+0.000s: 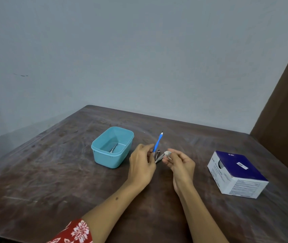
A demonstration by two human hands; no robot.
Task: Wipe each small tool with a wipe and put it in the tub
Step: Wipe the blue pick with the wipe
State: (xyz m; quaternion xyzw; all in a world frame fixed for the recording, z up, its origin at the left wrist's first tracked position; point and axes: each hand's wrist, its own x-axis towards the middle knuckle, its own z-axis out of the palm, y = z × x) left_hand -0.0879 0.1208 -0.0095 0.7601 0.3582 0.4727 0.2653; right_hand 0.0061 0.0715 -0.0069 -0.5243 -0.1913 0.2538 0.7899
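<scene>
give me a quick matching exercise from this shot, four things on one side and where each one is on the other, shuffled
Things:
1. blue tool
2. wipe
3. tub
4. box

Places:
A. on the table, right of both hands
B. in the left hand
C. on the table, left of both hands
D. in the right hand

Pairs: 1-B, 2-D, 3-C, 4-A

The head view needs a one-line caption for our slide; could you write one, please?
Left hand holds a blue tool while the right hand pinches a wipe, beside the tub.
</scene>
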